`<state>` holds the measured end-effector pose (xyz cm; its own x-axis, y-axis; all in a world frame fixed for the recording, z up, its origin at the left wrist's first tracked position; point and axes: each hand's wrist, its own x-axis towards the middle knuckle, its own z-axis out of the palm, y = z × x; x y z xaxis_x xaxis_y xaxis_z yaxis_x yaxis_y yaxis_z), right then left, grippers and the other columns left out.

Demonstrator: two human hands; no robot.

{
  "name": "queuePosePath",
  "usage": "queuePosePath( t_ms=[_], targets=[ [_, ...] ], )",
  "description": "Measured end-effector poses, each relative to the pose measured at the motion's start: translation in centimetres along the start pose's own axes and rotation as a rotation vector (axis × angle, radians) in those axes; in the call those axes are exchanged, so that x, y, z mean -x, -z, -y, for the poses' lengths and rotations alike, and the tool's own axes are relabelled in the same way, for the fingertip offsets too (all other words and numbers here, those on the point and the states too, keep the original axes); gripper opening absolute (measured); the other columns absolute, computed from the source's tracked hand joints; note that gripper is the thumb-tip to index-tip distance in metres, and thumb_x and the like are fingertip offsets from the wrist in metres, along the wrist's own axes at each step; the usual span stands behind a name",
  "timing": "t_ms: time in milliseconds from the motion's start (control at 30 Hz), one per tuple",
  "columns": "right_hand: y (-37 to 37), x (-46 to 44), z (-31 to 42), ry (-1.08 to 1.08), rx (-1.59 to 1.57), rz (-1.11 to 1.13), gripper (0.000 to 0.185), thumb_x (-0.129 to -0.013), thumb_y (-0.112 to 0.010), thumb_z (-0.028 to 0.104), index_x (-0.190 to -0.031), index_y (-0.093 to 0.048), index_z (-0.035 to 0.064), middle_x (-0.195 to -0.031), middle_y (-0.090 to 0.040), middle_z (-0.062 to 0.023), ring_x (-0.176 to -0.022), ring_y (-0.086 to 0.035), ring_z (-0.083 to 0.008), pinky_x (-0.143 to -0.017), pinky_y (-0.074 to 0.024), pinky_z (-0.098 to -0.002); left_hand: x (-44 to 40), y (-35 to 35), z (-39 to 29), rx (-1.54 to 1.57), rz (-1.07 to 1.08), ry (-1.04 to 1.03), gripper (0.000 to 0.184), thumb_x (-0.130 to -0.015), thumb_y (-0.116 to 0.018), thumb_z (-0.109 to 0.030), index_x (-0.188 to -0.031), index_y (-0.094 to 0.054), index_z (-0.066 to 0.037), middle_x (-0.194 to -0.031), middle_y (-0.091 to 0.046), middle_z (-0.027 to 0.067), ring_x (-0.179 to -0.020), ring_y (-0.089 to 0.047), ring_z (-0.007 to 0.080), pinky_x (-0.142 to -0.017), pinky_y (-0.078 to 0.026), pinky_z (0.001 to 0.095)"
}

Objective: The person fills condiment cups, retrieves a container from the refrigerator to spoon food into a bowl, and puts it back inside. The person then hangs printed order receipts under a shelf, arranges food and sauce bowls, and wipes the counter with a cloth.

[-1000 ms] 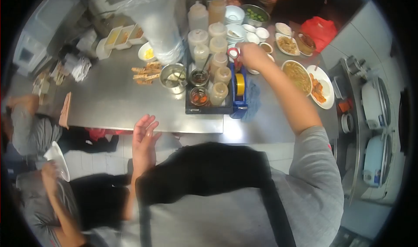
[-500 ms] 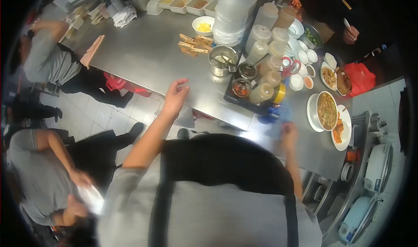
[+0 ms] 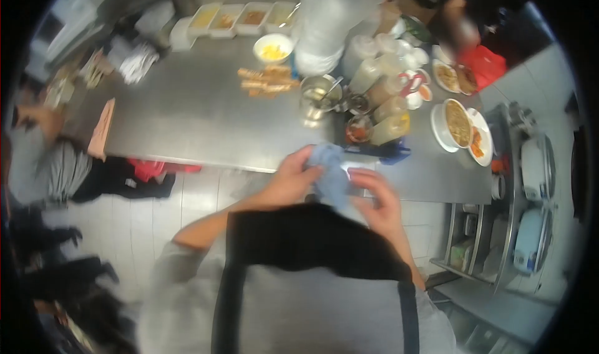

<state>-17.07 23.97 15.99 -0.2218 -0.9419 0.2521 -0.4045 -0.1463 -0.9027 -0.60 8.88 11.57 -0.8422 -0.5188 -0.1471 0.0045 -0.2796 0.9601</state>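
Note:
A crumpled blue cloth (image 3: 332,176) is in front of my chest, at the near edge of the steel counter (image 3: 187,117). My left hand (image 3: 292,182) is closed round the cloth's left side. On the other side, my right hand (image 3: 379,201) has its thumb and fingers apart, close beside the cloth; blur hides whether the thumb touches it. Past the cloth are a steel pot (image 3: 319,95) with a utensil in it and small jars of sauce (image 3: 359,130).
Squeeze bottles (image 3: 377,79) crowd the counter near a plastic-wrapped column (image 3: 321,29). Wooden clips or sticks (image 3: 268,81) lie by a bowl of yellow food (image 3: 272,48). To the right stand a noodle bowl (image 3: 458,124) and a plate (image 3: 482,139). A person (image 3: 43,148) is at left.
Both hands have come together in front of my body. The blue cloth has moved left from my right hand's side, and my left hand now grips it. My view has shifted.

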Motion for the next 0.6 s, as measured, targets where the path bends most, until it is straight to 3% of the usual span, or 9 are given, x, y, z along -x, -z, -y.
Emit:
queuePosePath(
  t_ms=[33, 133, 233, 333, 433, 467, 500, 533, 600],
  targets=[
    [-0.1, 0.4, 0.6, 0.009, 0.077, -0.063, 0.031, -0.079, -0.066, 0.002, -0.110, -0.064, 0.0012, -0.118, -0.061, -0.0152, -0.111, -0.058, -0.0275, -0.095, -0.0431, -0.0348, -0.3, 0.7, -0.5, -0.112, -0.086, -0.115, 0.033, -0.089, -0.052, -0.003, -0.122, -0.052, 0.000, -0.115, -0.057, 0.0062, -0.093, -0.058, 0.0098, -0.083, -0.049, 0.0274],
    [-1.1, 2.1, 0.7, -0.108, -0.010, -0.223, 0.025, -0.080, -0.067, 0.003, -0.105, -0.065, 0.0025, -0.108, -0.065, -0.0127, -0.106, -0.060, -0.0258, -0.092, -0.0449, -0.0340, -3.0, 2.3, 0.3, -0.729, -0.174, -0.374, 0.048, -0.086, -0.057, -0.006, -0.132, -0.043, -0.002, -0.130, -0.048, 0.0214, -0.120, -0.051, 0.0314, -0.098, -0.041, 0.0419],
    [-2.4, 3.1, 0.8, -0.110, 0.138, -0.211, 0.023, -0.079, -0.068, 0.004, -0.102, -0.067, 0.0055, -0.101, -0.067, -0.0100, -0.095, -0.064, -0.0231, -0.084, -0.0487, -0.0319, -5.1, 2.5, 2.8, -1.325, -0.045, -0.331, 0.058, -0.085, -0.060, -0.016, -0.137, -0.038, -0.004, -0.140, -0.039, 0.0229, -0.132, -0.035, 0.0359, -0.105, -0.032, 0.0489],
    [-3.1, 3.2, 0.6, -0.076, 0.160, -0.160, 0.024, -0.078, -0.069, 0.004, -0.102, -0.067, 0.0065, -0.100, -0.067, -0.0094, -0.093, -0.065, -0.0225, -0.081, -0.0500, -0.0311, -8.1, 4.0, 7.1, -1.514, 0.060, -0.530, 0.059, -0.087, -0.059, -0.022, -0.139, -0.037, -0.005, -0.143, -0.036, 0.0183, -0.135, -0.033, 0.0317, -0.106, -0.029, 0.0517],
    [-2.9, 3.5, -0.4, -0.026, 0.245, -0.136, 0.025, -0.078, -0.069, 0.003, -0.102, -0.067, 0.0087, -0.097, -0.068, -0.0085, -0.089, -0.065, -0.0242, -0.078, -0.0508, -0.0326, -10.5, 6.3, 12.0, -1.434, 0.139, -0.586, 0.049, -0.083, -0.054, -0.018, -0.130, -0.048, -0.006, -0.138, -0.045, 0.0161, -0.131, -0.039, 0.0316, -0.102, -0.031, 0.0528],
    [-2.4, 3.3, -0.4, 0.001, 0.244, -0.140, 0.025, -0.078, -0.069, 0.003, -0.102, -0.067, 0.0085, -0.098, -0.068, -0.0083, -0.089, -0.065, -0.0234, -0.078, -0.0512, -0.0329, -9.9, 6.2, 11.5, -1.464, 0.057, -0.628, 0.046, -0.081, -0.052, -0.017, -0.125, -0.051, -0.005, -0.135, -0.048, 0.0156, -0.129, -0.041, 0.0312, -0.101, -0.033, 0.0523],
    [-1.9, 3.2, -0.5, -0.007, 0.247, -0.164, 0.022, -0.078, -0.069, 0.003, -0.100, -0.068, 0.0077, -0.097, -0.069, -0.0085, -0.088, -0.066, -0.0234, -0.078, -0.0514, -0.0328, -9.3, 7.3, 12.7, -1.596, 0.028, -0.597, 0.048, -0.083, -0.052, -0.017, -0.130, -0.049, -0.008, -0.138, -0.045, 0.0157, -0.131, -0.039, 0.0307, -0.102, -0.032, 0.0520],
    [-1.1, 3.4, -0.8, -0.049, 0.234, -0.198, 0.018, -0.078, -0.069, 0.003, -0.096, -0.069, 0.0065, -0.092, -0.069, -0.0090, -0.085, -0.066, -0.0240, -0.077, -0.0517, -0.0327, -7.5, 8.2, 10.8, -1.502, 0.091, -0.536, 0.051, -0.084, -0.053, -0.017, -0.134, -0.046, -0.012, -0.142, -0.041, 0.0155, -0.135, -0.034, 0.0309, -0.105, -0.029, 0.0524],
    [1.4, 4.1, -1.8, -0.054, 0.306, -0.296, 0.014, -0.077, -0.068, 0.004, -0.090, -0.069, 0.0055, -0.086, -0.069, -0.0112, -0.079, -0.066, -0.0251, -0.071, -0.0510, -0.0340, -3.9, 11.6, 9.2, -1.499, 0.006, -0.500, 0.053, -0.085, -0.053, -0.017, -0.137, -0.044, -0.015, -0.145, -0.037, 0.0149, -0.138, -0.029, 0.0309, -0.107, -0.027, 0.0526]
  ],
)
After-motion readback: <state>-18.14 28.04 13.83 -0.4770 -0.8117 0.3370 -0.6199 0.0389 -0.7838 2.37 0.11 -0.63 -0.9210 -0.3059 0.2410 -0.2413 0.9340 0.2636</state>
